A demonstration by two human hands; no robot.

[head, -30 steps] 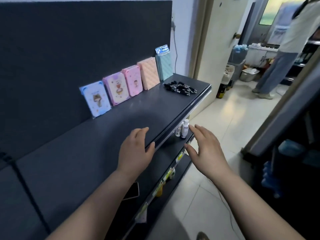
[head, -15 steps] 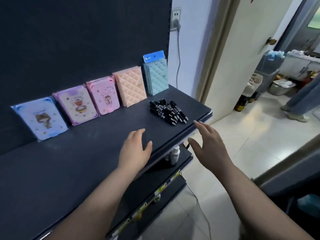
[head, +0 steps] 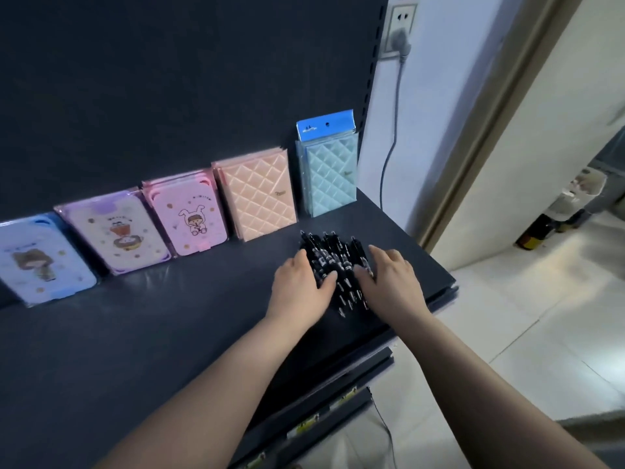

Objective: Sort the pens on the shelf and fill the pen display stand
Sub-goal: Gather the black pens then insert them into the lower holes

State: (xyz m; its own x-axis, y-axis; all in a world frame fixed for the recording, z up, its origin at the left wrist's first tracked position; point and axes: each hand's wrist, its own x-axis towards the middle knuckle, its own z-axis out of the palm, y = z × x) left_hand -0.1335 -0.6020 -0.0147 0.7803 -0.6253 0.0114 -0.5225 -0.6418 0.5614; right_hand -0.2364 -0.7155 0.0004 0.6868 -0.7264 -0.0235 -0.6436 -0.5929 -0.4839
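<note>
Lightly, hands (head: 297, 291) (head: 394, 286) flank pens (head: 334, 257) — touching.

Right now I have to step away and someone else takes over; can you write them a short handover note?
Left hand: open, against the left side of the black pens, thumb on them.
Right hand: open, fingers on the heap's right side.
Pens: one loose heap near the right end of the shelf, in front of the notebooks.
Done: nothing sorted yet.
Left: sort the pens, fill the display stand, which is not in view.
</note>
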